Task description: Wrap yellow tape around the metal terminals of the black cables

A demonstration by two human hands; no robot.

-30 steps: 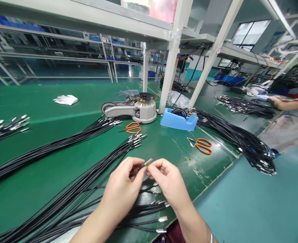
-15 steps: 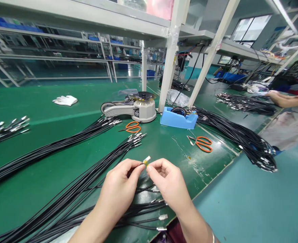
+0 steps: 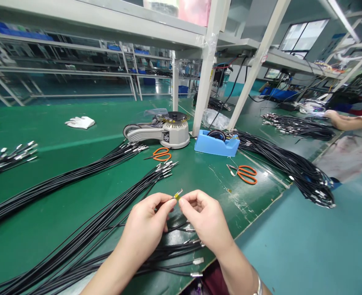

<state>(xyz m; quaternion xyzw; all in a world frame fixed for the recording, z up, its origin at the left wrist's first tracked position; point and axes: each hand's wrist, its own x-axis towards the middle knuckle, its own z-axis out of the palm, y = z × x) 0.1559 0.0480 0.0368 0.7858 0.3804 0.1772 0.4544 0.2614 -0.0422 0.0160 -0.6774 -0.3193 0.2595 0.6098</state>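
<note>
My left hand [image 3: 145, 225] is closed in a pinch on a black cable just behind its metal connector [image 3: 180, 191]. Yellow tape [image 3: 177, 196] lies around the base of that connector. Thumb and forefinger of my right hand [image 3: 207, 221] are pressed together at the tape's loose edge, just right of the connector. Below my hands lie more black cables [image 3: 168, 252] with silver connectors, partly hidden by my wrists. A longer cable bundle [image 3: 131, 190] runs along the left of my left hand.
Ahead stand a grey tape dispenser [image 3: 176, 137] and a blue tape holder [image 3: 214, 145]. Orange-handled scissors [image 3: 161, 154] and a second pair of scissors [image 3: 247, 175] lie nearby. Further cable bundles [image 3: 279, 159] are at right, a white glove [image 3: 80, 122] at left. A co-worker's arm [image 3: 347, 121] reaches in at right.
The connector has rotated between my fingers, from its broad pale face to a narrower side. My right hand has shifted very slightly. Both hands stay in almost the same place.
</note>
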